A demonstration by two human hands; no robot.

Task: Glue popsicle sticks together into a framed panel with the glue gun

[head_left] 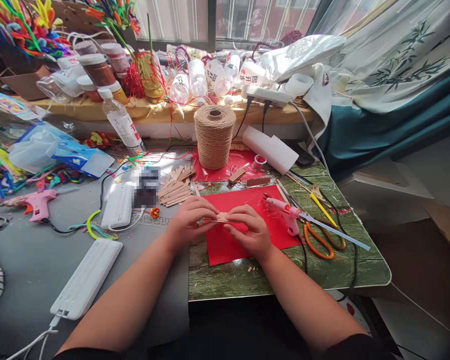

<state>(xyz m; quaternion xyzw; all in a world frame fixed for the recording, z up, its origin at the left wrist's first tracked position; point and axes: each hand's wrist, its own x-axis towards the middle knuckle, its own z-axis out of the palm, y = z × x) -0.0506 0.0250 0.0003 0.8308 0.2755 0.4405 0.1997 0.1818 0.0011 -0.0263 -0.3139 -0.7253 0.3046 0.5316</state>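
Observation:
Between my two hands is a small flat piece of craft sticks (222, 218), pale wood, held level above a red sheet (225, 250). My left hand (190, 220) pinches its left end between fingers and thumb. At the right end my right hand (249, 229) has its fingers closed over the top, the thumb below. The fingers cover much of the piece. Just right of my right hand a pink glue gun (285, 209) lies on the sheet, a long clear glue stick out of its back. Orange-handled scissors (318, 245) lie beside it.
A pile of craft sticks (177, 187) lies behind my left hand. A big spool of twine (214, 137) stands at the back. To the left are white power banks (88, 277), another pink glue gun (37, 204) and cables. A plastic bottle (122, 122) leans near the sill.

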